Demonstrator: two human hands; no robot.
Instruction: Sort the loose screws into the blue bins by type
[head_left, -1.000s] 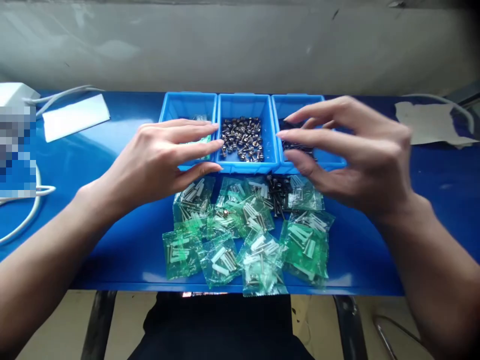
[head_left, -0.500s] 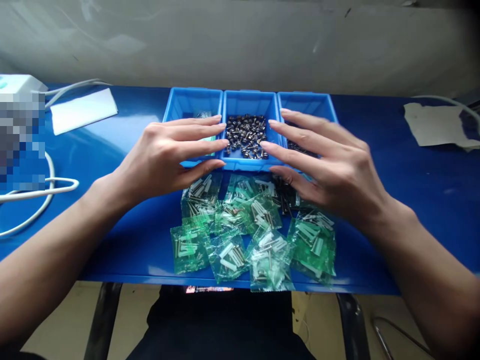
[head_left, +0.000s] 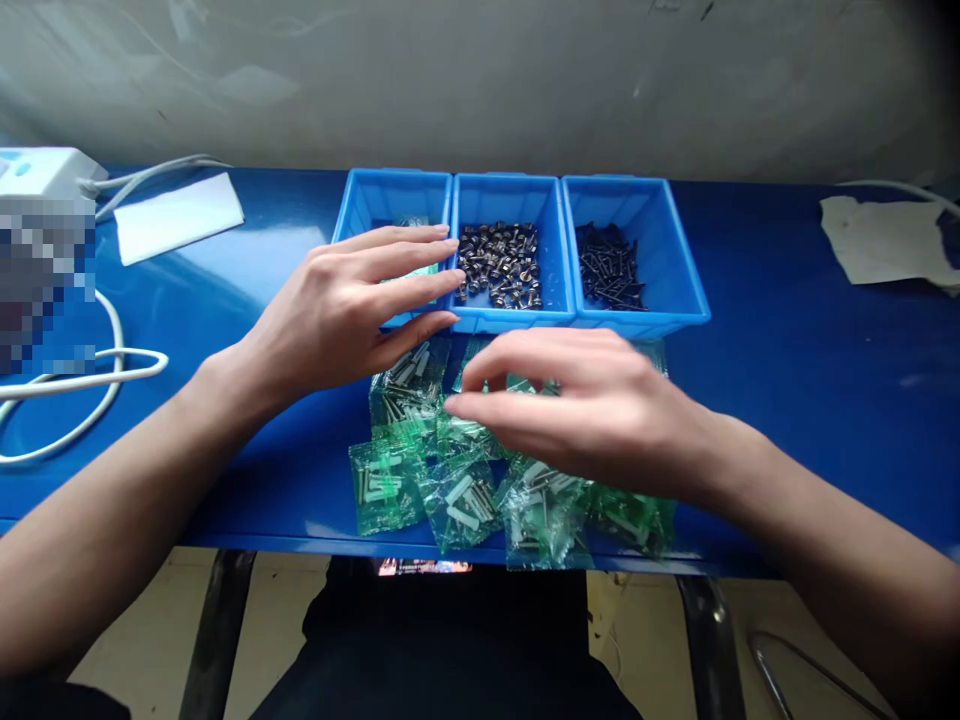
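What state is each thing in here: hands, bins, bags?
left bin: contents mostly hidden.
middle bin: part full of silvery screws.
right bin: part full of black screws.
bags: heaped, overlapping, filled with small parts.
left hand: open, flat, fingertips over the left bin's front.
right hand: open, palm down on the bags.

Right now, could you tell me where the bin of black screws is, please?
In the head view, the bin of black screws is the rightmost of three blue bins, beside the bin of silver screws and just beyond the right hand.
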